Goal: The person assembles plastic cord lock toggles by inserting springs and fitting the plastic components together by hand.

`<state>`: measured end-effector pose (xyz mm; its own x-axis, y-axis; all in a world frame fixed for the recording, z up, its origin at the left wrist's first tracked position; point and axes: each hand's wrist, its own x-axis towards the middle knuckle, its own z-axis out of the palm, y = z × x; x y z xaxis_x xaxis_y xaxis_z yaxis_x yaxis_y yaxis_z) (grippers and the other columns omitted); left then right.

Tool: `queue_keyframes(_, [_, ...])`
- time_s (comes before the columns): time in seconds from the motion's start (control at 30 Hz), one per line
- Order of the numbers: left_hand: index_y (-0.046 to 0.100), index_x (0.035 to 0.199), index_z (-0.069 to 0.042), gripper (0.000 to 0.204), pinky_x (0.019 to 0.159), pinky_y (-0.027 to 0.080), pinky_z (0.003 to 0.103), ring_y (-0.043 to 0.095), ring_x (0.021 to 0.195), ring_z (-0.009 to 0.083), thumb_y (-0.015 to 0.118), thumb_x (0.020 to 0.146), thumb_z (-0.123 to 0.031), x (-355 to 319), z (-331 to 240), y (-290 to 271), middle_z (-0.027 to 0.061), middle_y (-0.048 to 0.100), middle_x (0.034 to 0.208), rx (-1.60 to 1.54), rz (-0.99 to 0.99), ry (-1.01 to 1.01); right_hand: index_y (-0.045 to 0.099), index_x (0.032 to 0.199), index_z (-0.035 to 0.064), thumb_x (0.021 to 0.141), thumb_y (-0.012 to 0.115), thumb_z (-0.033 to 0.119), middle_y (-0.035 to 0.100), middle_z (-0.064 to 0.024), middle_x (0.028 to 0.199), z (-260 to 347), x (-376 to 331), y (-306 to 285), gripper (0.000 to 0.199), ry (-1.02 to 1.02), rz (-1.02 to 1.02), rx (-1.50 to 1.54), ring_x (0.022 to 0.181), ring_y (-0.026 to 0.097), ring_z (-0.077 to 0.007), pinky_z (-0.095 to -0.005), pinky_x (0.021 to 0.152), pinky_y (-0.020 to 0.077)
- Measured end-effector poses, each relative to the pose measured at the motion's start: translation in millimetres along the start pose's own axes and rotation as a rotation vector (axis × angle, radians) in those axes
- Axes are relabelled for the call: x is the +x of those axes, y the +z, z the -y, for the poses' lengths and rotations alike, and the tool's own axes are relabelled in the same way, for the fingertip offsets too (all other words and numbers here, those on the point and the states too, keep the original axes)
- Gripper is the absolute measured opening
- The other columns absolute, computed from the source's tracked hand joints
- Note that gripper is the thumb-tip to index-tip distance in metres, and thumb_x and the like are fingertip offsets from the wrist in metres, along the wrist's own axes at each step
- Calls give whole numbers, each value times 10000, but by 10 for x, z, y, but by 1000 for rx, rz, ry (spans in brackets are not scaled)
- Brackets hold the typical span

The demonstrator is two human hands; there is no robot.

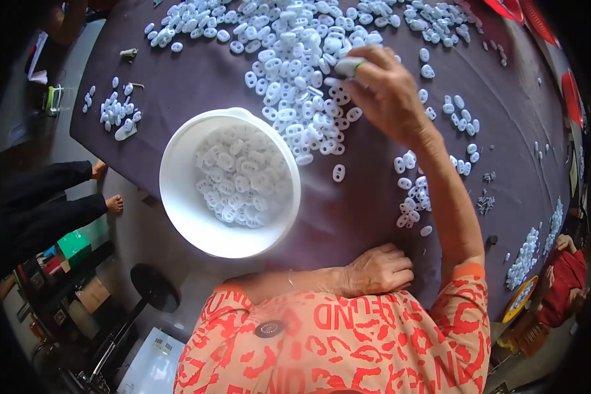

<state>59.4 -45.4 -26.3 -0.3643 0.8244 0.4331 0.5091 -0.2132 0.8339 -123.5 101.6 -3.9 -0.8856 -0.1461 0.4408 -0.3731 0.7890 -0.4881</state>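
Probably, a light pinch suited white two-holed plastic ovals (300, 81).
Far right hand's (392, 93) grip was unclear; near left hand (377, 270) lay curled.

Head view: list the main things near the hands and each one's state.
White bucket: open-topped, partly filled with white oval pieces
Dark cloth: spread out, lightly creased
Main white pile: loose, heaped on the cloth
Single oval piece: lying apart from the pile
Right hand: bent over the pile, grip unclear
Left hand: curled, at the cloth's near edge
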Motion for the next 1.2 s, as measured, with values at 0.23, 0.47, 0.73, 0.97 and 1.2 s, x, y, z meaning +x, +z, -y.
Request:
queue_keyframes(0.23, [572, 845, -84, 158, 750, 432, 304, 567, 796, 190, 636, 728, -170, -14, 52, -22, 47, 572, 857, 11, 53, -11, 623, 872, 11, 720, 669, 4, 588, -106, 929, 298, -106, -162, 159, -41, 101, 114, 829, 570, -259, -326, 707, 468])
queue_keyframes(0.47, [568, 855, -85, 159, 776, 416, 301, 556, 827, 179, 623, 727, -161, -7, 19, -47, 43, 566, 882, 14, 90, -10, 617, 824, 13, 717, 676, 17, 544, -78, 762, 250, -170, -137, 123, 59, -8, -28, 723, 536, -242, -334, 624, 441])
queue_keyframes(0.73, [556, 846, -87, 134, 777, 413, 299, 551, 826, 176, 608, 730, -128, -10, 18, -23, 40, 553, 880, 57, 106, 1, 625, 798, 33, 716, 679, 142, 560, -73, 750, 326, 110, 183, 147, 57, 113, -227, 777, 552, -253, -372, 687, 440])
queue_keyframes(0.97, [557, 854, -78, 154, 778, 412, 300, 551, 833, 180, 606, 716, -125, -20, 10, -50, 47, 560, 896, 21, 97, -8, 634, 780, 22, 730, 668, 117, 566, -83, 736, 216, 50, 95, 112, 105, 98, -125, 739, 563, -253, -348, 661, 449])
queue_keyframes(1.2, [560, 849, -83, 167, 767, 407, 300, 539, 822, 173, 613, 699, -133, -16, 23, -44, 42, 557, 886, 27, 104, -4, 618, 794, -6, 739, 693, 74, 544, -69, 697, 223, -88, -60, 123, 132, 27, 74, 634, 556, -189, -294, 572, 445])
